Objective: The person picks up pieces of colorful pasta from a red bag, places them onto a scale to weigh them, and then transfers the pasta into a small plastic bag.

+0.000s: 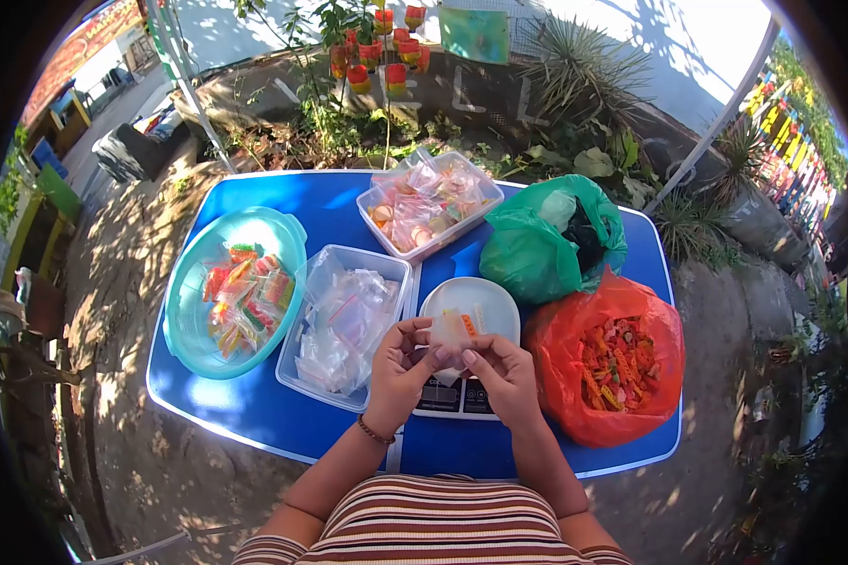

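Both hands meet over a kitchen scale (441, 399) with a round white plate (499, 311) on top. Between them is a small clear plastic bag (449, 331). My left hand (403, 369) pinches one side of it, and my right hand (505, 374) pinches the other side. Small orange pieces (468, 325) show at the bag, whether inside or behind it I cannot tell. Left of the hands, a clear tub (403, 273) holds empty-looking plastic bags (341, 330). To the right, a red plastic bag (556, 348) stands open with many orange and red pieces (620, 365).
A turquoise basket (181, 320) with bagged colourful sweets stands at the left of the blue table (245, 419). At the back are a clear tub (422, 252) of filled bags and a green plastic bag (528, 250). Slanting poles rise beside the table's back corners.
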{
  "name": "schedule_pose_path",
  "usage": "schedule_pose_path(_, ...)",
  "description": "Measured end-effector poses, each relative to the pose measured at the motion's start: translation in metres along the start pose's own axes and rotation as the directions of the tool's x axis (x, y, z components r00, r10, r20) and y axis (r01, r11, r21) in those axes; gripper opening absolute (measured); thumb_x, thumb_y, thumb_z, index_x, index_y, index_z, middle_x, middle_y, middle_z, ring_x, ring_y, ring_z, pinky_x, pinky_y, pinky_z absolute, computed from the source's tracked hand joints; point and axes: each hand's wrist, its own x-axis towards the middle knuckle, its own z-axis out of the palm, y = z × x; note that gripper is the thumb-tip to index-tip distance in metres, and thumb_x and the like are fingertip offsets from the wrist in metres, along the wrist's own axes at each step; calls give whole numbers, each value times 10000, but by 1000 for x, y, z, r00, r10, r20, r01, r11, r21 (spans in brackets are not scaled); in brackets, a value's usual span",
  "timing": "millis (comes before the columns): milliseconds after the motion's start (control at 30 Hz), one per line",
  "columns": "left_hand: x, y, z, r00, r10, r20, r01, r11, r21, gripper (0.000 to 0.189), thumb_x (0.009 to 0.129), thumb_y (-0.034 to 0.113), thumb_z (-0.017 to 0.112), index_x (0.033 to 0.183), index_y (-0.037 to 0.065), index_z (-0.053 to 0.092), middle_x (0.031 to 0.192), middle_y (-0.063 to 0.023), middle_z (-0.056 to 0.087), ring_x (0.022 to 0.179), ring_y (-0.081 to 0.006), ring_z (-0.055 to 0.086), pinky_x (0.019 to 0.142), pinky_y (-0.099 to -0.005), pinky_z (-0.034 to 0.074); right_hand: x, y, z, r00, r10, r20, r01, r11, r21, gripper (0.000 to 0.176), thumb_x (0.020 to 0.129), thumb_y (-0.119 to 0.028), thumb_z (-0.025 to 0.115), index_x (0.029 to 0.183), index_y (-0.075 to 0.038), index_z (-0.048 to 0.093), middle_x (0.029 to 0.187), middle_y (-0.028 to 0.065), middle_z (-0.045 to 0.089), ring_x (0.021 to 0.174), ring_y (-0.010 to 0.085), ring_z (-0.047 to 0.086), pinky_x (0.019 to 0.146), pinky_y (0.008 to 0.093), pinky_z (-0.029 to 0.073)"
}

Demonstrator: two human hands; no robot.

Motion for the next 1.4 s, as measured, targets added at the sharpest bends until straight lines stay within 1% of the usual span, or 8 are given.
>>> schedule_pose_path(300,-7,-19,5,984,-161,70,167,983,-76,309,993,153,692,1233,-27,617,1101,-107,720,916,-114,696,786,-249,571,-20,-12,-16,964,-129,-234,57,954,-294,38,934,29,691,963,43,712,901,55,704,815,115,667,709,240,524)
schedule_pose_path(400,-4,-15,-4,955,-283,88,268,952,151,291,998,206,693,1183,-16,656,1050,-95,740,829,-97,687,738,-227,544,-19,-25,-17,897,-439,45,320,577,-751,106,844,62,716,929,0,731,850,75,690,764,209,665,681,297,532)
schedule_pose_path(500,-4,-12,-4,953,-299,58,277,930,244,253,1002,213,688,1118,-12,682,1017,-95,748,827,-118,712,746,-253,574,-19,-27,-10,801,-577,161,402,319,-858,175,763,68,714,906,-29,739,804,86,656,747,285,638,662,352,529)
schedule_pose_path(700,-1,-19,4,940,-315,-133,293,942,-162,244,1025,228,652,1115,2,635,1032,-113,738,907,-203,754,763,-325,635,-31,-22,2,744,-593,307,514,214,-831,219,681,32,732,878,-62,730,811,46,646,776,240,629,672,365,520)
schedule_pose_path(1000,-3,-22,9,910,-411,-55,380,881,-282,240,1022,172,648,1153,-29,636,1043,-128,727,917,-208,744,848,-341,635,-36,-3,9,833,-399,383,535,403,-743,151,725,-24,780,848,-66,703,859,51,668,805,258,636,733,383,523)
schedule_pose_path(1100,-8,-19,7,961,-263,-88,258,964,-72,243,975,143,719,1096,-63,676,984,-124,745,874,-160,737,812,-298,621,-36,-9,3,870,-291,398,492,573,-655,153,790,-37,794,916,-51,709,902,70,679,814,268,652,745,376,544)
schedule_pose_path(1200,-13,-13,0,985,-165,-46,170,975,142,236,934,126,768,1058,-58,689,958,-124,754,868,-138,731,808,-268,604,-35,-17,3,921,-380,83,329,648,-687,201,816,-29,798,997,-41,711,946,92,685,830,243,672,746,350,569)
schedule_pose_path(1400,-19,-22,-12,982,-173,73,151,959,239,277,895,148,815,1052,-43,690,1003,-136,761,889,-128,727,794,-249,583,-23,-29,-12,956,-273,112,283,744,-605,220,813,19,792,1019,-17,721,936,109,708,826,210,702,737,330,579)
